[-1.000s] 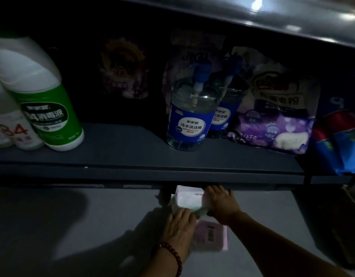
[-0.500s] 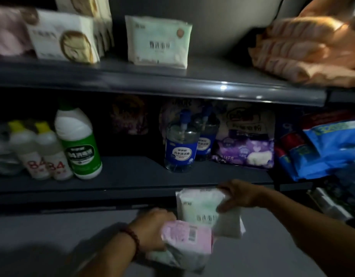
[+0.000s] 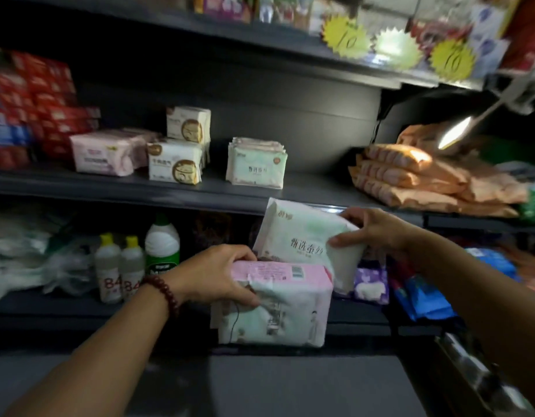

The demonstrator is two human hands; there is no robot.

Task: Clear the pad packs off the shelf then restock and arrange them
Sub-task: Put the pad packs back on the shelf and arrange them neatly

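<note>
Dim shop aisle; dark metal shelving [image 3: 176, 191] spans the frame. Mid-frame shelf holds a mint-white pad stack [image 3: 255, 164]. Lower centre: left hand [image 3: 218, 275] clamps a pink-topped pad bundle [image 3: 275, 305]. Centre right: right hand [image 3: 371, 228] pinches a white pad pack [image 3: 296, 236], tilted, below the shelf edge.

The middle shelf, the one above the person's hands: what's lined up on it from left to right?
Red boxes → pink pad pack → white packs with gold seals → pale green pad packs → bare shelf → stacked orange packs.
</note>
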